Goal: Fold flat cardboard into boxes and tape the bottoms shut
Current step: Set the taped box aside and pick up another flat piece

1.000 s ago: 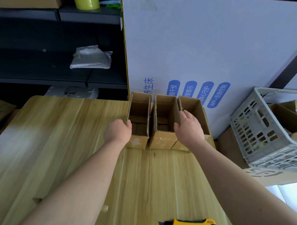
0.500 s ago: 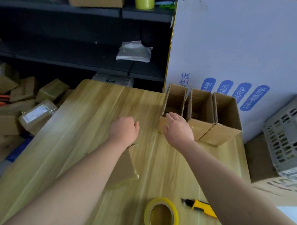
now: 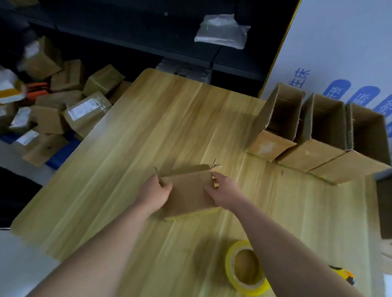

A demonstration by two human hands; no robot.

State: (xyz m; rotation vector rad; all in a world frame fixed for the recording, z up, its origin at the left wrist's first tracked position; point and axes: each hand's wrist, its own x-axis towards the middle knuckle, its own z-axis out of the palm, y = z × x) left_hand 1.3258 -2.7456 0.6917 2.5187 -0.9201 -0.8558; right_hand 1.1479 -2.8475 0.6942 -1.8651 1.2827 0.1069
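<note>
A flat piece of brown cardboard (image 3: 188, 190) lies in the middle of the wooden table (image 3: 127, 158). My left hand (image 3: 155, 193) grips its left edge and my right hand (image 3: 222, 192) grips its right edge, small flaps sticking up by each. Three folded open-topped boxes (image 3: 321, 140) stand side by side at the table's far right. A roll of yellow tape (image 3: 246, 268) lies flat near the front, right of my right forearm's base. A yellow utility knife (image 3: 344, 275) peeks out behind my right forearm.
A large white printed board (image 3: 348, 42) leans behind the boxes. Dark shelving (image 3: 150, 34) with a plastic-wrapped parcel (image 3: 221, 31) runs along the back. Several taped parcels (image 3: 57, 102) are heaped on the floor at left.
Both hands left the row of standing boxes and pulled back to the table's middle, where they now hold the flat cardboard. My view swung left and down, showing the tape roll.
</note>
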